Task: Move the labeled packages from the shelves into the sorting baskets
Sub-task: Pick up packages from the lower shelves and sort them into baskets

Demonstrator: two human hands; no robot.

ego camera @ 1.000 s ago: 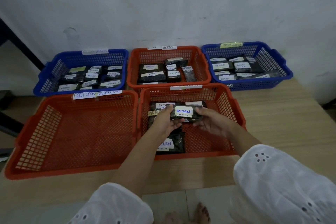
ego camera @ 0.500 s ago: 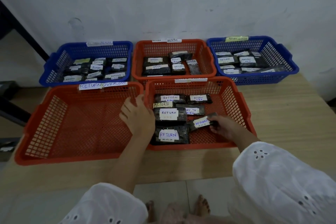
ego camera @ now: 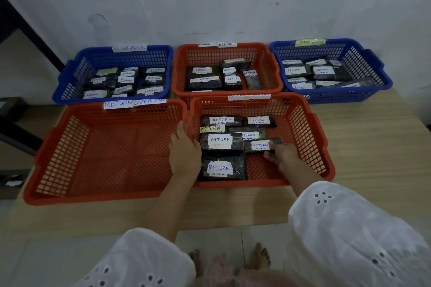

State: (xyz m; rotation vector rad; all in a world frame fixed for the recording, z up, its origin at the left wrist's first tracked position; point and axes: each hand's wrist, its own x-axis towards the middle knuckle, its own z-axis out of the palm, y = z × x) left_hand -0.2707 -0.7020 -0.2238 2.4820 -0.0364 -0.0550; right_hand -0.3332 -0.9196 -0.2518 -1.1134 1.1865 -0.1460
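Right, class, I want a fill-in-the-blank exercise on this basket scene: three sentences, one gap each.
1. The right hand pinches a package labelled ____.
2. In the back row, an orange basket sits between two ____ baskets.
3. The table bears ____ baskets in all.

Missing words: RETURN; blue; five.

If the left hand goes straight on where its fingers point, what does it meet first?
The left hand would probably meet the front left orange basket at its far wall first; depth is unclear.
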